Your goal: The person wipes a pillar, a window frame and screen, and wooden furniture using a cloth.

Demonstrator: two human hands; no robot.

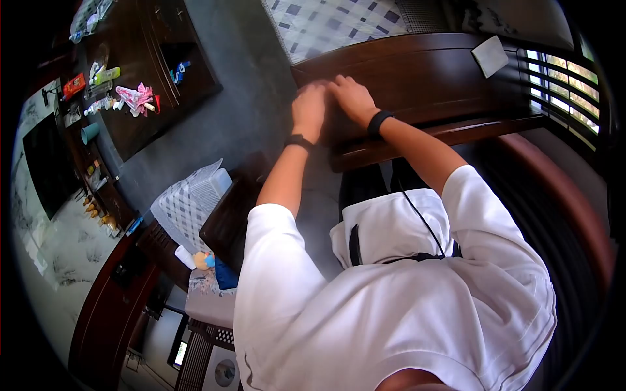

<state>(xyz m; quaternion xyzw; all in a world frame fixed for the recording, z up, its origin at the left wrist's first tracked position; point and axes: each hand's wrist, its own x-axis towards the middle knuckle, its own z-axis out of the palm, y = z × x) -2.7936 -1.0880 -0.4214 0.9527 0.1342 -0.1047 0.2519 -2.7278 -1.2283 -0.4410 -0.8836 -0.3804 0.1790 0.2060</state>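
Note:
My left hand (309,107), with a dark band at the wrist, reaches out in front of me beside the end of a dark wooden bench back (404,72). Its fingers are smeared by motion. Close on its right is my right hand (353,99), also wearing a dark wristband, in front of the same wood. The fingers of that hand are bent and drawn together, and whatever lies under them is hidden. The two hands nearly touch at the fingertips.
A patterned cushion (339,26) lies beyond the bench back, and a white square pad (490,57) rests on its right end. At left, a dark table (189,98) carries a pink item (135,98) and several packages. A cloth-draped chair (189,202) stands below it.

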